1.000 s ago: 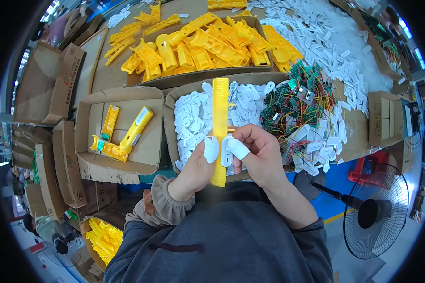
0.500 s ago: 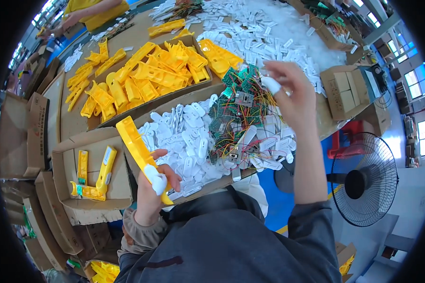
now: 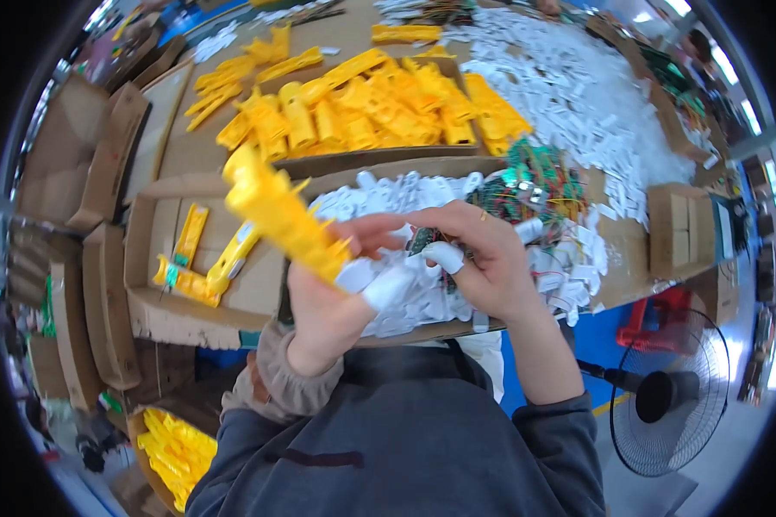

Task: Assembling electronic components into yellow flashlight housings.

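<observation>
My left hand (image 3: 323,314) is closed around a long yellow plastic housing (image 3: 276,211), which tilts up to the left and is slightly blurred. Pinched in my right hand (image 3: 496,267) is a small green circuit board (image 3: 422,240), partly hidden by the fingers. Both thumbs wear white coverings, and the two hands nearly meet in front of my chest. Below them sits a cardboard box of white plastic pieces (image 3: 371,195). At that box's right side lies a tangle of green circuit boards with coloured wires (image 3: 535,179).
Behind is a carton full of yellow housings (image 3: 362,103). A shallow cardboard tray (image 3: 151,297) at left holds several yellow parts. Loose white pieces (image 3: 569,86) cover the far right table. A black fan (image 3: 664,396) and red stool (image 3: 655,320) stand at right.
My right hand has come from the circuit board tangle over to my left hand, now with a board in its fingers. The yellow housing has tilted, and the whole view has shifted.
</observation>
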`<state>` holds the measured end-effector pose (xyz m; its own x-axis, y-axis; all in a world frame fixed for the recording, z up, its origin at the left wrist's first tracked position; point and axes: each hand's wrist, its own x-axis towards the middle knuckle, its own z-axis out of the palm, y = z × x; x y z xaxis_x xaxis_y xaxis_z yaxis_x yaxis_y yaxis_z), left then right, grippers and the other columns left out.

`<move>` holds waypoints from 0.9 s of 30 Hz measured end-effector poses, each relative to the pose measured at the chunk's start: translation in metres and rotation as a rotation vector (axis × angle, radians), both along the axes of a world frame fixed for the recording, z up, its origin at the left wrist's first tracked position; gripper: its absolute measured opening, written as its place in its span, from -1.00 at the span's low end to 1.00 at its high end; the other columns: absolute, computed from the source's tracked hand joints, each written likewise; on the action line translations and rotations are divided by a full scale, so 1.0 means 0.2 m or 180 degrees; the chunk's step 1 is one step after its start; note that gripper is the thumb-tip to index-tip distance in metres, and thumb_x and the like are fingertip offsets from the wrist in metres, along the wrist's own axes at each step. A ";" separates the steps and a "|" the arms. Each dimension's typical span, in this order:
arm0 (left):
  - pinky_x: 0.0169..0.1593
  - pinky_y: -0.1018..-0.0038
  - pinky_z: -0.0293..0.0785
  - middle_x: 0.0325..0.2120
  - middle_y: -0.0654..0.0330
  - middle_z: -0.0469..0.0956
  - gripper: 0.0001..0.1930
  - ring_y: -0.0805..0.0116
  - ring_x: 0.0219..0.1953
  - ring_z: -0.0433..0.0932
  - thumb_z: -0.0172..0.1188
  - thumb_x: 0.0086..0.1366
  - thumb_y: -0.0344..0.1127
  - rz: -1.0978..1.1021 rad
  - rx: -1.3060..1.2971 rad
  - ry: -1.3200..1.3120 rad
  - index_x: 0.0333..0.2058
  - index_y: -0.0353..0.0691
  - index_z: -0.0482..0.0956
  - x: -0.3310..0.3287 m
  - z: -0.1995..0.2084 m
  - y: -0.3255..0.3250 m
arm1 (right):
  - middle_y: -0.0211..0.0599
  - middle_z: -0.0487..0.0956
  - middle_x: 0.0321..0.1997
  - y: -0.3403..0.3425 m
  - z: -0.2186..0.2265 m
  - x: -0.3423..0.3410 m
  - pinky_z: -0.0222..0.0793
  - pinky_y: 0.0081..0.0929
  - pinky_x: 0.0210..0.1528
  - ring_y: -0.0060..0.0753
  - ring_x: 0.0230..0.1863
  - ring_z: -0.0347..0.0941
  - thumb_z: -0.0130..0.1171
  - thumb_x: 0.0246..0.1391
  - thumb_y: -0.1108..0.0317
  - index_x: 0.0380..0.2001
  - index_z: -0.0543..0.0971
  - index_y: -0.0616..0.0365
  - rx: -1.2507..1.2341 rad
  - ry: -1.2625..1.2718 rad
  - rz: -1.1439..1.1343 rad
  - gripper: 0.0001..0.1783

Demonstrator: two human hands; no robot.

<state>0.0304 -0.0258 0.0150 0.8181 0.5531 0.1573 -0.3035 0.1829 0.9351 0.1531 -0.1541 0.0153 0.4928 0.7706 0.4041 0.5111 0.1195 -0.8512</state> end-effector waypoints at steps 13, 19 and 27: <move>-0.20 0.56 0.43 -0.38 0.17 0.53 -0.65 0.48 -0.29 0.50 0.21 -0.03 -0.58 0.0552 -0.0882 0.0741 -0.26 -0.23 0.31 -0.07 -0.18 0.11 | -0.22 0.45 -0.50 0.18 -0.19 -0.23 0.32 -0.40 -0.56 -0.23 -0.59 0.39 -0.02 -0.38 0.70 -0.05 0.49 0.11 -0.0233 -0.0813 -0.0806 -0.34; -0.21 0.57 0.42 -0.37 0.19 0.52 -0.62 0.46 -0.32 0.49 0.22 -0.02 -0.58 0.0106 -0.1063 0.0874 -0.21 -0.21 0.31 -0.14 -0.19 0.20 | -0.22 0.46 -0.50 0.15 -0.17 -0.24 0.33 -0.40 -0.55 -0.26 -0.58 0.41 0.04 -0.36 0.68 -0.15 0.50 0.19 -0.0125 -0.1167 -0.0517 -0.47; -0.02 0.34 0.41 -0.12 0.11 0.41 -0.42 0.27 -0.09 0.46 -0.12 0.29 0.13 -0.1030 -0.1668 0.0168 0.03 -0.29 0.26 -0.12 -0.20 0.22 | -0.48 0.39 -0.63 0.18 -0.13 -0.22 0.14 -0.62 -0.48 -0.57 -0.54 0.25 0.34 -0.29 0.49 -0.25 0.56 0.14 0.0173 0.0007 -0.0262 -0.61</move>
